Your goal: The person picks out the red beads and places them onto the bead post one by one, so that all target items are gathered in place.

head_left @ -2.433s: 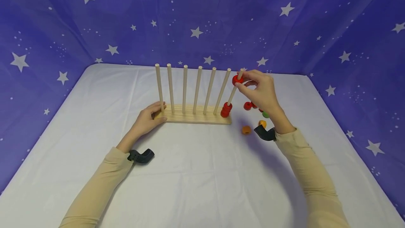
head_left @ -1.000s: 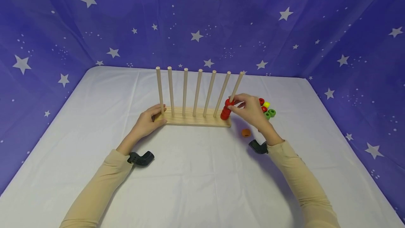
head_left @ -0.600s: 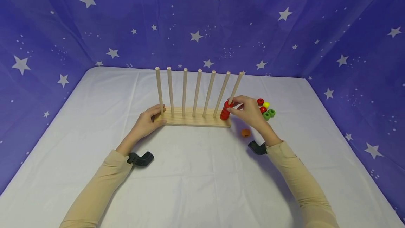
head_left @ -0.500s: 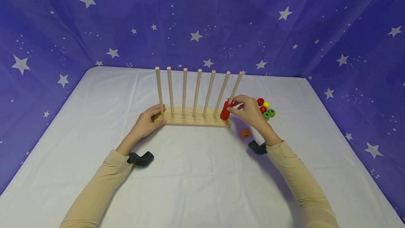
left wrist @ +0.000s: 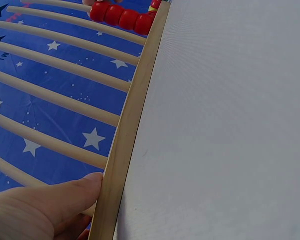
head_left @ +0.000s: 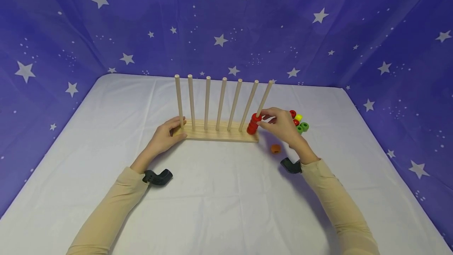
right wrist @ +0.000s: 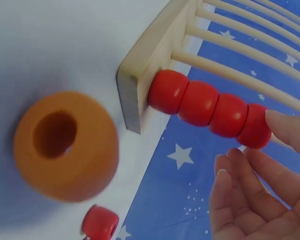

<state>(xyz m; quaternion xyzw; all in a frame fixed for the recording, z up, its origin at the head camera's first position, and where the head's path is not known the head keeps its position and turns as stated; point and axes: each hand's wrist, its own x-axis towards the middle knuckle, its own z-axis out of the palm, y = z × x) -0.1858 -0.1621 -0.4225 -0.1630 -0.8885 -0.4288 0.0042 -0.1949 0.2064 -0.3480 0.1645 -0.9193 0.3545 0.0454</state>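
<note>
A wooden peg rack (head_left: 216,135) stands on the white cloth with several upright pegs. My left hand (head_left: 165,135) grips the left end of its base; in the left wrist view the thumb (left wrist: 80,195) lies along the base edge. Several red beads (head_left: 253,126) are stacked on the rightmost peg, down against the base. Beside the stack's top is my right hand (head_left: 281,125). In the right wrist view its thumb (right wrist: 289,131) overlaps the outermost red bead (right wrist: 254,127), while the other fingers are loosely bent with a gap to the bead.
An orange bead (head_left: 275,149) lies in front of the right forearm. Behind the right hand is a loose group with red beads (head_left: 292,113), a yellow bead (head_left: 299,117) and green beads (head_left: 304,126). A starry blue curtain (head_left: 219,19) borders the table's back and sides.
My right hand brought a red bead down the rightmost peg onto the stack. Its fingers have since loosened and shifted slightly right. The left hand has stayed on the rack's base.
</note>
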